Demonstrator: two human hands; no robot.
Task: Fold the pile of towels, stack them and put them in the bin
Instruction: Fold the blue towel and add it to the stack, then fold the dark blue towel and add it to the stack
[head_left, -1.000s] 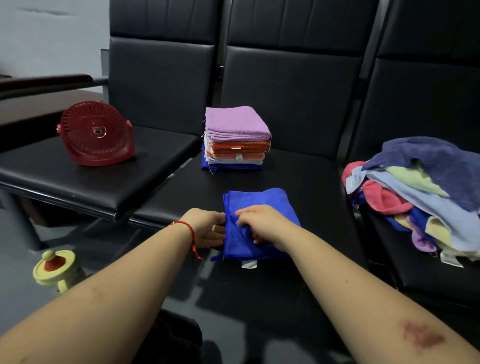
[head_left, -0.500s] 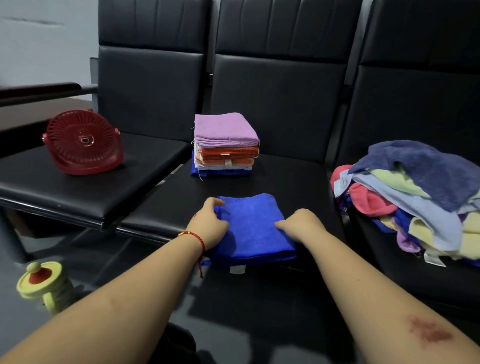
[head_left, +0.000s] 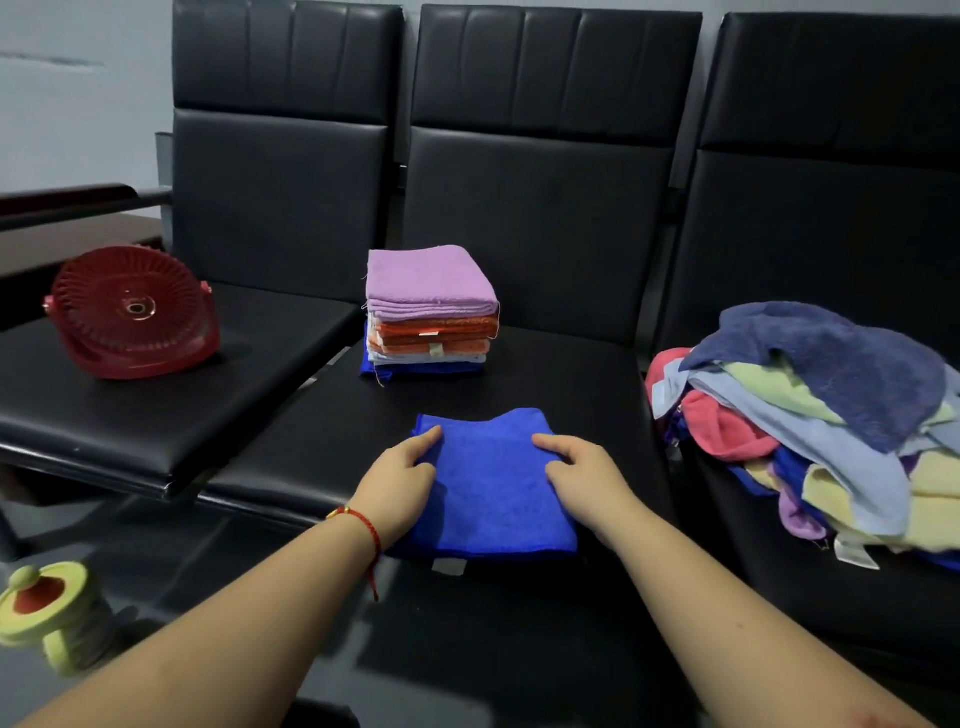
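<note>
Resting both hands, left (head_left: 397, 480) and right (head_left: 584, 475), fingers fairly straight, gripping nothing, on the folded blue towel (head_left: 491, 488) lying on the middle seat (head_left: 571, 384); stack (head_left: 428, 312) sitting straight ahead, slightly left, nearer the left hand.

Row of three black padded seats (head_left: 545, 218) with tall stitched backrests against a pale grey wall (head_left: 78, 93), dark wooden desk edge (head_left: 67, 197) at far left, glossy dark floor (head_left: 249, 551) below reflecting soft, even indoor light.
</note>
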